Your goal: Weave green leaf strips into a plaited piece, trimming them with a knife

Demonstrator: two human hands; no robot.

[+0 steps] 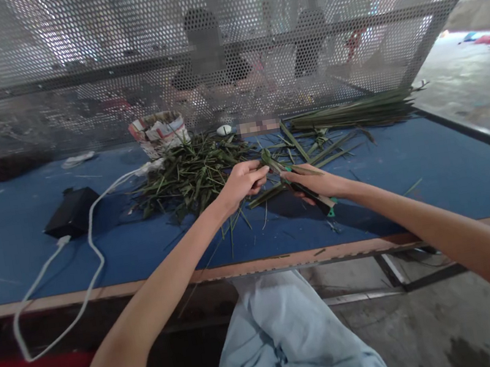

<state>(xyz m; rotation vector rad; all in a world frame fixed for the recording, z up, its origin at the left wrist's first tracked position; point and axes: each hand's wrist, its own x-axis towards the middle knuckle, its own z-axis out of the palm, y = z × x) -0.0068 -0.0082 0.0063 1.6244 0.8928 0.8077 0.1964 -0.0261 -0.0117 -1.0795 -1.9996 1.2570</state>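
Observation:
Above the blue table (144, 249), my right hand (314, 182) is wrapped round a dark tool with green ends (326, 204) and some leaf strips. My left hand (245, 182) is closed in a pinch beside a small folded green leaf piece (265, 156) at the far end of those strips; whether the fingertips grip it is too small to tell. A heap of cut green leaf pieces (188, 180) lies just behind and left of my left hand. Loose long strips (335, 149) lie behind my right hand.
A bundle of long leaves (355, 113) lies at the back right. A paper-covered basket (160, 132) stands at the back left, with a black box (73, 212) and white cable (92, 217) nearer. Behind a perforated metal screen (111, 43) are people.

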